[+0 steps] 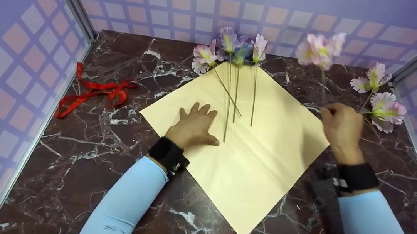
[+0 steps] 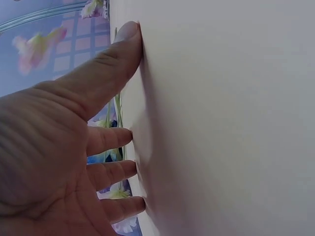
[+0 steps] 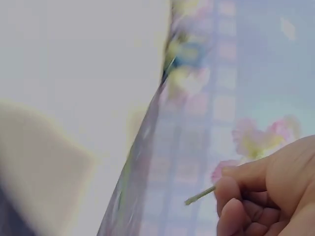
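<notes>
Our left hand [image 1: 193, 129] lies on the paper [image 1: 265, 161], fingers spread apart, their tips touching it; our right hand [image 1: 343, 127] has thumb and finger clamped on a flower [image 1: 320, 51] by its stem, close to the lower end; its bloom is up beyond the paper's upper right edge. Four flowers [image 1: 227, 41] lie with stems on the paper, some crossing, blooms at its top corner; we judge that our left thumb, near the end of the longest stem [image 1: 226, 115], could nudge it askew; gripped so low, the held bloom could swing and knock the others; were the left hand to lift, the light paper might slide or curl; a careless right hand could also sweep the two spare flowers [image 1: 382, 106] just beside it.
</notes>
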Demonstrator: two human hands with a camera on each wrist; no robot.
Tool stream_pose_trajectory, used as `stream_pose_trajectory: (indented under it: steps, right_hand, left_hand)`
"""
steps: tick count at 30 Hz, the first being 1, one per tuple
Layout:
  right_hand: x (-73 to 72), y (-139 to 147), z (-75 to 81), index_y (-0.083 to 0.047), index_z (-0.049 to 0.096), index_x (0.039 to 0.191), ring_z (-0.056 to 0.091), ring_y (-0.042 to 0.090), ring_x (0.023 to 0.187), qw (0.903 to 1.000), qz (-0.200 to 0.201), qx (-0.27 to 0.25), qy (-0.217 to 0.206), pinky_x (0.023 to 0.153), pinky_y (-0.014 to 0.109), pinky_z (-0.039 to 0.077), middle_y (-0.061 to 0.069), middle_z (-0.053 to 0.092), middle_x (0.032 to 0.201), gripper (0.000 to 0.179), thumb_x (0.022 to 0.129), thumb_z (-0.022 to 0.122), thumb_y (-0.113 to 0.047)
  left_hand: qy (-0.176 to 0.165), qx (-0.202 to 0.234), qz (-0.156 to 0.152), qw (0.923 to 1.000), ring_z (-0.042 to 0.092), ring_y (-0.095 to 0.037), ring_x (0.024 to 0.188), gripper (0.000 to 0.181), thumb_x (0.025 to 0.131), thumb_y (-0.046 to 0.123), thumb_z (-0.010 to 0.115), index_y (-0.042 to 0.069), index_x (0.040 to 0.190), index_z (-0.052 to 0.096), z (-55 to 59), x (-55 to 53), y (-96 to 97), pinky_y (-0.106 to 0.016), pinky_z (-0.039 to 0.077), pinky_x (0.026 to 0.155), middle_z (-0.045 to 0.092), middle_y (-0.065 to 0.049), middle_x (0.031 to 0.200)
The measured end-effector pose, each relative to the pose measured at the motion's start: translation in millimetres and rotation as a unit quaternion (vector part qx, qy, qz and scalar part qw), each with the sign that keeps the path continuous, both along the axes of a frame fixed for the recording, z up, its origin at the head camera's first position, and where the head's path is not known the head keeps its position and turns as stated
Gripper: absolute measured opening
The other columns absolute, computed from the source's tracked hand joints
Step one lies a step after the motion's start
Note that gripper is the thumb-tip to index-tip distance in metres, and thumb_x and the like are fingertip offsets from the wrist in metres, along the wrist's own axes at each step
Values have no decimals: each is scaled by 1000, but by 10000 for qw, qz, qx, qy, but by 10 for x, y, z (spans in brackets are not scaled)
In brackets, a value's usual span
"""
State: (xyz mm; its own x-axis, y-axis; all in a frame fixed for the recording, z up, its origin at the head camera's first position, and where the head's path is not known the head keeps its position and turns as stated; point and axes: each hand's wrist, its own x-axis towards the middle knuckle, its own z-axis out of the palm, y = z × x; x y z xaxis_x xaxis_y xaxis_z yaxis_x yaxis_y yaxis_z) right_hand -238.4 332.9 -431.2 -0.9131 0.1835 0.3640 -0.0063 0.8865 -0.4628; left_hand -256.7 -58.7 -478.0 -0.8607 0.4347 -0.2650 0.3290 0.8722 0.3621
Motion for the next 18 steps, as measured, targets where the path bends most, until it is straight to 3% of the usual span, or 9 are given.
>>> stream_pose_trajectory:
  steps: [5,8,12,15,18]
  right_hand:
    - [-367,-659,49,-3,81,105,65,7,59,9967,323,-743,-87,58,17,49,18,79,91,20,100,69,-18]
    - [-589,-1031,-19,0,79,107,66,6,60,9886,613,-1308,-423,54,11,50,20,78,94,19,100,69,-15]
    - [-799,-1419,-188,-1,80,103,76,28,75,9844,715,-1443,-715,68,31,62,18,79,93,20,100,66,-16]
    - [-885,-1586,-340,-2,81,96,76,33,81,9876,660,-1172,-807,81,47,61,16,80,92,21,97,65,-16]
    - [-922,-1673,-470,-4,78,84,70,29,76,9882,593,-1051,-948,76,45,59,11,77,84,20,94,64,-13]
  left_hand:
    - [17,-16,-5,10000,13,-51,160,104,83,59,83,12,164,37,12,-4,-17,-84,12,118,25,-19,173]
    - [1,-59,16,10000,13,-51,160,104,83,59,83,13,164,37,19,-6,-29,-84,12,118,24,-18,174]
    - [40,-188,50,9998,15,-50,160,104,83,60,83,14,164,36,23,-2,-16,-83,15,118,25,-17,174]
    - [66,-226,57,9997,15,-49,160,104,84,60,82,15,165,36,25,6,5,-83,16,118,26,-16,174]
    - [43,-201,44,9998,14,-48,161,104,84,60,82,15,165,36,31,11,16,-83,14,119,25,-16,174]
